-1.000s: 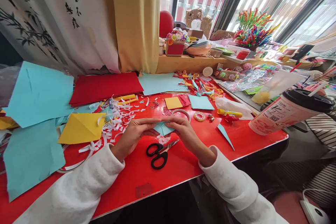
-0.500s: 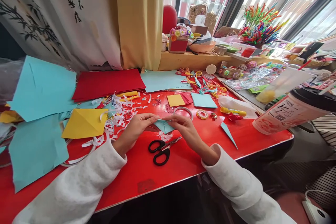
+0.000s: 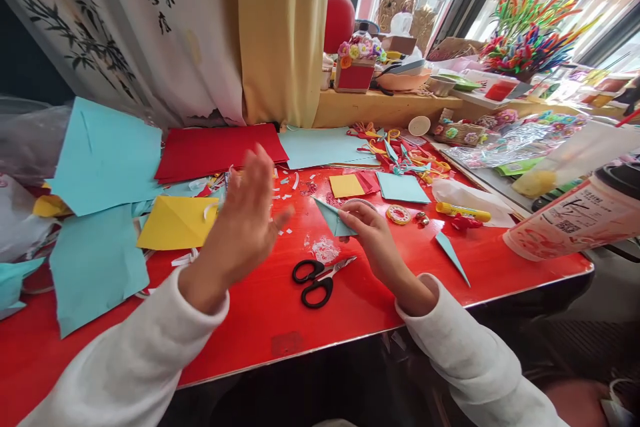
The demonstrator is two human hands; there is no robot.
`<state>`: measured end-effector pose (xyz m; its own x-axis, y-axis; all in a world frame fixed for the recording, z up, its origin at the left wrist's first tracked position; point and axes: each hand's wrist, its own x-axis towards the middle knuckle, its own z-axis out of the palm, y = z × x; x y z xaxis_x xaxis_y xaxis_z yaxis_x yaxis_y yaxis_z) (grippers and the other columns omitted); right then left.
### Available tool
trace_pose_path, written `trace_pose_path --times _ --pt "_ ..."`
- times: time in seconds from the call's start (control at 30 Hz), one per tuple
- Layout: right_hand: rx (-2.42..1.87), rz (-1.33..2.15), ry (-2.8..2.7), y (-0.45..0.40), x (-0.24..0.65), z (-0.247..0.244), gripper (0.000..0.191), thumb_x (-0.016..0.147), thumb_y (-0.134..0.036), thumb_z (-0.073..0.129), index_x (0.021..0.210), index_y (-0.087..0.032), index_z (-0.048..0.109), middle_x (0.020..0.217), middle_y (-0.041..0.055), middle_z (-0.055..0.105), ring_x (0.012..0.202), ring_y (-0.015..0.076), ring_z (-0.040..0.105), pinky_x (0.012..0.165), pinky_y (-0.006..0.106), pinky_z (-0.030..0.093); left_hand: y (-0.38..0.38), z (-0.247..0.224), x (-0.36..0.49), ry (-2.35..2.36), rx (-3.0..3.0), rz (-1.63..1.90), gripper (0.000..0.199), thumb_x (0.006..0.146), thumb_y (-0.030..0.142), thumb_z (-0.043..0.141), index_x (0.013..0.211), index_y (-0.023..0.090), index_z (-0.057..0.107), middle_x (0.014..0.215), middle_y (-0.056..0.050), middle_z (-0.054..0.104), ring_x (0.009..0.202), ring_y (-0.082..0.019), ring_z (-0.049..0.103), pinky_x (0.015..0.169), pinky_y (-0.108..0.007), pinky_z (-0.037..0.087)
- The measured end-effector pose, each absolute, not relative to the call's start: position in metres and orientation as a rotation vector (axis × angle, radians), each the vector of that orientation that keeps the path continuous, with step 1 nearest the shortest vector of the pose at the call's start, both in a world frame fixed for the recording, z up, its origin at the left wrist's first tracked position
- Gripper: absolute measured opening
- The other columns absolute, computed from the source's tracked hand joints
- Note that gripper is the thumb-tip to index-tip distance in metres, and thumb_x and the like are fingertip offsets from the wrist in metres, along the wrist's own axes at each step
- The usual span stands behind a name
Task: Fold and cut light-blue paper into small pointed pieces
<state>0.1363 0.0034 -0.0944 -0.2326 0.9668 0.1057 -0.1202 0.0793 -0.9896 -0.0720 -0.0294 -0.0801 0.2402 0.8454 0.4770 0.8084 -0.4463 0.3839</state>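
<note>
My right hand (image 3: 373, 230) pinches a folded piece of light blue paper (image 3: 330, 217) by its right end, its narrow point directed up and left. My left hand (image 3: 237, 227) is raised over the table to the left, fingers stretched out, holding nothing and slightly blurred. Below the folded paper lie black-handled scissors (image 3: 320, 278) with the blades toward the upper right. A narrow folded blue paper cone (image 3: 453, 259) rests to the right of my right hand. Behind it, a ring of tape (image 3: 363, 205) is partly covered by my fingers.
Blue square sheets (image 3: 403, 187), yellow squares (image 3: 345, 185), a small tape roll (image 3: 399, 214) and a yellow glue stick (image 3: 463, 211) lie beyond my hands. A drink cup (image 3: 565, 217) stands at the right edge. Large blue sheets (image 3: 100, 267) and a yellow sheet (image 3: 175, 221) lie left.
My left hand has let go of the folded blue paper and moved up and left, opening. My right hand keeps the paper, now with its point showing. The view has shifted slightly.
</note>
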Motion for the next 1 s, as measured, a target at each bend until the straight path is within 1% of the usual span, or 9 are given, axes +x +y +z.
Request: trace_pose_path --times 0.1,0.2,0.33,0.47,0.53,0.7,0.8,0.87,1.0 --pt "-0.917 1.374 -1.284 0.002 0.137 -0.093 0.016 0.077 -0.033 0.056 0.081 -0.019 0.055 0.073 -0.0009 0.049 0.059 0.0076 0.047 0.052 0.021 0.043 -0.048 -0.109 -0.078 1.532 2.535 0.524 0.058 0.086 0.044 0.035 0.137 0.021 0.02 0.143 -0.006 0.023 0.132 -0.023 0.016 0.108 -0.042 0.006" --pt "-0.904 1.391 -1.283 0.002 0.136 -0.092 0.015 0.077 -0.033 0.055 0.08 -0.018 0.055 0.074 -0.0007 0.049 0.06 0.0075 0.047 0.053 0.021 0.043 -0.047 -0.119 -0.083 1.563 2.51 0.421 0.057 0.088 0.042 0.028 0.138 0.02 0.014 0.144 -0.006 0.017 0.133 -0.02 0.014 0.109 -0.041 0.004" --pt "-0.929 1.413 -1.286 0.004 0.135 -0.093 0.016 0.077 -0.034 0.055 0.08 -0.018 0.054 0.071 -0.001 0.049 0.057 0.0075 0.047 0.052 0.021 0.041 -0.026 -0.095 -0.088 1.708 2.369 0.743 0.054 0.09 0.039 0.024 0.138 0.02 0.009 0.145 -0.005 0.016 0.133 -0.018 0.009 0.108 -0.042 0.002" --pt "-0.959 1.472 -1.251 0.007 0.135 -0.096 0.018 0.075 -0.035 0.057 0.08 -0.018 0.054 0.069 -0.0014 0.049 0.057 0.0074 0.047 0.05 0.021 0.04 -0.019 -0.075 -0.091 1.762 2.12 1.088 0.044 0.09 0.037 0.021 0.127 0.023 0.041 0.121 -0.003 0.055 0.126 -0.016 0.032 0.109 -0.039 0.004" --pt "-0.964 1.496 -1.248 0.007 0.134 -0.097 0.019 0.075 -0.036 0.057 0.08 -0.018 0.054 0.069 -0.0017 0.049 0.057 0.0076 0.047 0.052 0.021 0.041 -0.021 -0.073 -0.091 1.727 1.964 1.175 0.042 0.09 0.038 0.025 0.123 0.024 0.047 0.103 -0.002 0.065 0.118 -0.017 0.043 0.108 -0.038 0.01" --pt "-0.983 1.526 -1.297 0.008 0.131 -0.101 0.02 0.072 -0.038 0.06 0.08 -0.02 0.057 0.07 -0.0011 0.053 0.06 0.01 0.051 0.056 0.024 0.044 -0.017 -0.078 -0.081 1.509 1.685 1.343 0.051 0.079 0.041 0.05 0.126 0.026 0.04 0.126 -0.005 0.049 0.117 -0.021 0.043 0.096 -0.033 0.034" --pt "-0.996 1.573 -1.334 0.008 0.129 -0.1 0.022 0.071 -0.038 0.061 0.085 -0.02 0.062 0.076 0.0006 0.058 0.064 0.0114 0.054 0.061 0.026 0.045 -0.01 -0.081 -0.067 1.293 1.56 1.17 0.045 0.077 0.048 0.049 0.112 0.019 0.051 0.101 -0.009 0.062 0.086 -0.018 0.059 0.075 -0.03 0.045" --pt "-1.007 1.57 -1.371 0.008 0.128 -0.099 0.024 0.071 -0.037 0.061 0.087 -0.02 0.065 0.079 0.0014 0.061 0.067 0.0118 0.055 0.063 0.026 0.044 -0.007 -0.083 -0.058 1.208 1.56 1.05 0.04 0.078 0.05 0.045 0.091 0.015 0.058 0.079 -0.006 0.063 0.064 -0.014 0.058 0.061 -0.027 0.046" --pt "-1.014 1.545 -1.428 0.007 0.128 -0.098 0.022 0.072 -0.034 0.061 0.086 -0.019 0.066 0.076 0.0006 0.061 0.066 0.0101 0.053 0.062 0.023 0.042 -0.006 -0.091 -0.043 1.228 1.543 1.118 0.035 0.077 0.048 0.047 0.069 0.015 0.055 0.063 -0.002 0.057 0.055 -0.012 0.053 0.054 -0.024 0.042"
